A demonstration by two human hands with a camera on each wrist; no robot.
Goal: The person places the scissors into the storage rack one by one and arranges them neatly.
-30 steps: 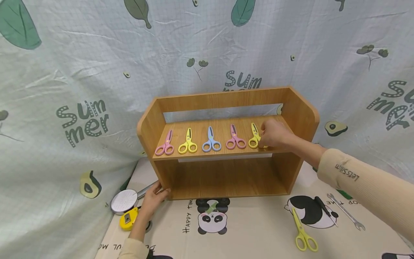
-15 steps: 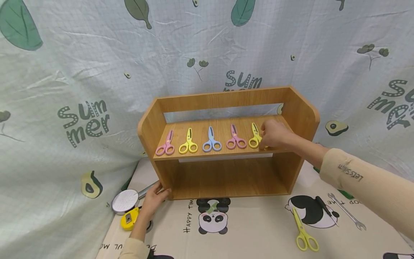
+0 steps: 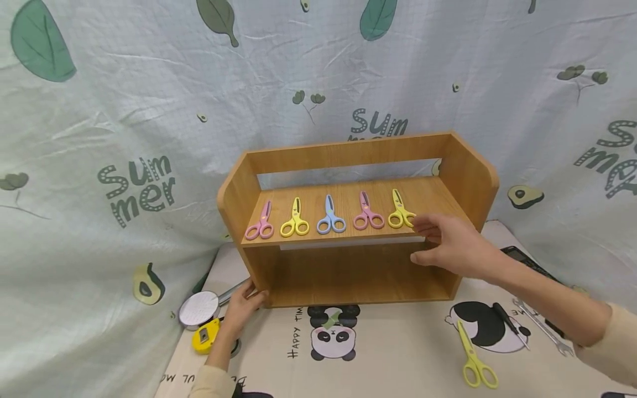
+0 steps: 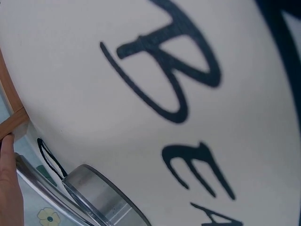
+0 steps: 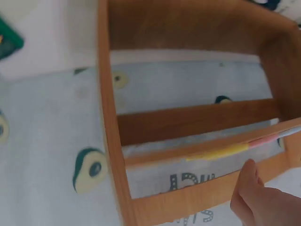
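Observation:
My right hand is in front of the right end of the wooden shelf, thumb and fingers apart with nothing between them. Its fingertips are near the handles of a pair of yellow scissors on the upper board. Pink, blue, yellow and pink scissors lie to the left in a row, blades toward the back. Low on the left, my left hand rests against the shelf's bottom corner. A straight finger touches the wood in the left wrist view.
Another pair of yellow scissors lies on the table, near a screwdriver and a wrench. By the left hand are a yellow tape measure and a round metal strainer-like tool. A patterned curtain hangs behind.
My right hand has let go of the yellow scissors at the right end and drawn back toward the front and right, its fingers spreading. The left hand stays at the shelf's corner.

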